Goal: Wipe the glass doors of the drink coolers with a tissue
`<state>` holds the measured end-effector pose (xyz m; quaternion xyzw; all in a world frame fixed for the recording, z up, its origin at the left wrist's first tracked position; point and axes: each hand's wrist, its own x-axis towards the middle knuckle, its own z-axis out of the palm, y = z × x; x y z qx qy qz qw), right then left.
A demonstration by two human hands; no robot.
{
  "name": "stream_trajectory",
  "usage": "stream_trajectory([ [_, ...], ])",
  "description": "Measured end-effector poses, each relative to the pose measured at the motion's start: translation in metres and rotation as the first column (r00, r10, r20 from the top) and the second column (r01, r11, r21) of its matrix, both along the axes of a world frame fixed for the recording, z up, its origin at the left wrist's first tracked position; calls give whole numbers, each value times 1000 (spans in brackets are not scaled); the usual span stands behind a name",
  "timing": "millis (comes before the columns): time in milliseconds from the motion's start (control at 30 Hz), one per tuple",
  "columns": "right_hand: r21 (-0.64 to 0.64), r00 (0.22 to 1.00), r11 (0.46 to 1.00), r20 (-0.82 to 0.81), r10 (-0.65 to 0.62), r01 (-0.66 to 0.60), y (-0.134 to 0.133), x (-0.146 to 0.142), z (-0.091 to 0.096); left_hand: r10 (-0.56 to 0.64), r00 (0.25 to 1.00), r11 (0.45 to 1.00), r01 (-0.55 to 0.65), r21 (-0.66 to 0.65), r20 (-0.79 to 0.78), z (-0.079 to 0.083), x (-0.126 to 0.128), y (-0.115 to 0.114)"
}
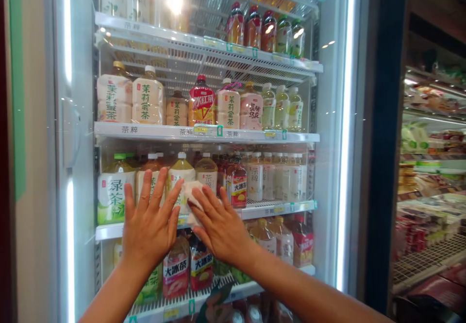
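Observation:
My left hand (148, 228) lies flat against the glass door (204, 102) of a drinks cooler, its fingers spread and holding nothing. To its right, my right hand (225, 223) presses a crumpled white cloth (191, 190) to the same glass. Part of the cloth is hidden under the fingers; it could be a paper towel. Behind the glass, near my hands, stand a green-capped tea bottle (115, 187), a dark red tea bottle (236, 184) and several pale-labelled bottles (255, 179).
White wire shelves (207, 131) with several bottles rise above and below my hands. Bright light strips (344, 133) run down both sides of the cooler, with a pale handle (72, 133) at the left. An open shelf unit (431, 167) with packaged goods stands at the right.

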<state>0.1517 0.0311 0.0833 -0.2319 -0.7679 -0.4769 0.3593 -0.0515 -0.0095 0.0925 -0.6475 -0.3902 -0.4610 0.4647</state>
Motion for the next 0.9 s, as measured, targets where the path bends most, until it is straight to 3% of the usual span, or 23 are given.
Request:
stream_trajectory([
  [167,-2,973,999,-226,-47,48,19,28,93,-7,1000,1000,7,-14,2,10,12,-6],
  [233,-5,968,999,-246,-42,42,18,31,97,-22,1000,1000,22,-12,-5,16,21,-6],
  [333,2,999,1000,-41,-25,25,13,38,66,-42,999,999,42,2,-20,24,35,-1],
  [400,23,993,999,112,-33,31,13,48,55,-53,997,998,54,15,-51,29,45,3],
  [467,37,989,996,128,-79,75,18,64,73,-58,994,998,61,27,-91,35,53,8],
  [567,5,980,983,-74,-185,185,28,87,131,-50,990,997,57,49,-130,50,64,16],
  [633,-16,955,977,-205,-213,214,32,96,158,-51,988,996,61,68,-144,62,72,20],
  [667,-19,948,977,-236,-212,214,31,98,161,-55,987,995,67,77,-152,67,76,21],
  [733,-17,956,980,-215,-199,200,28,99,148,-64,984,992,81,92,-168,75,84,24],
  [833,-6,982,983,-42,-184,184,24,108,114,-76,978,990,97,100,-195,79,96,26],
  [900,5,982,983,58,-182,182,28,122,111,-81,973,991,102,90,-216,81,104,28],
])
